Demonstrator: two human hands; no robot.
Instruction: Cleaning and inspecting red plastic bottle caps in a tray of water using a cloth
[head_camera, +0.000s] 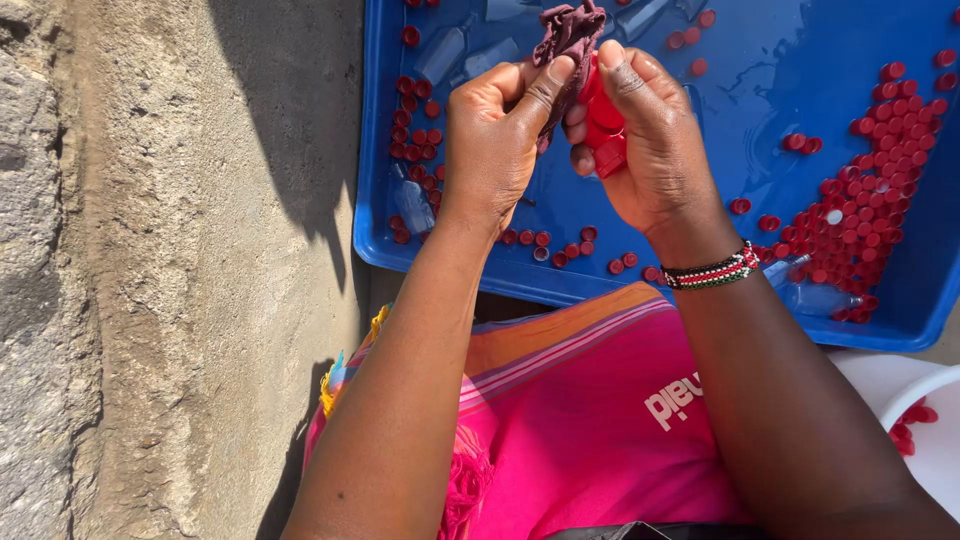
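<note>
Left hand (495, 140) closed, thumb and fingers pinching a crumpled maroon cloth (570, 35) that sticks up past the fingertips toward the far side. Right hand (650, 150) curled around a small stack of red caps (605, 125), thumb pressed on top, cloth draped against them. Both hands held together over the near-left part of a blue plastic tray (740, 120), above its wet floor and not touching it.

On the right wrist, a beaded bracelet (712, 270) in red, white, black and green bands.

Inside the tray, scattered red bottle caps: a loose cluster (415, 120) at the left wall, a thin line (570, 245) along the near edge just below the hands, and a dense heap (870, 200) at the right, running from far to near. Among them, several clear small bottles (440, 55), lying flat, far left, and another (825, 298) at the near-right corner; no label colour discernible on any.

Near the tray, across the lap, a bright pink cloth (580, 430) with orange stripes and a patch of white lettering seen upside down, yellow fringe at its left edge. At the near-right corner of the scene, rim of a white basin (925, 385) with a few red caps inside.

To the left, rough grey-brown concrete ground (150, 300), partly in shadow, well apart from the hands.
</note>
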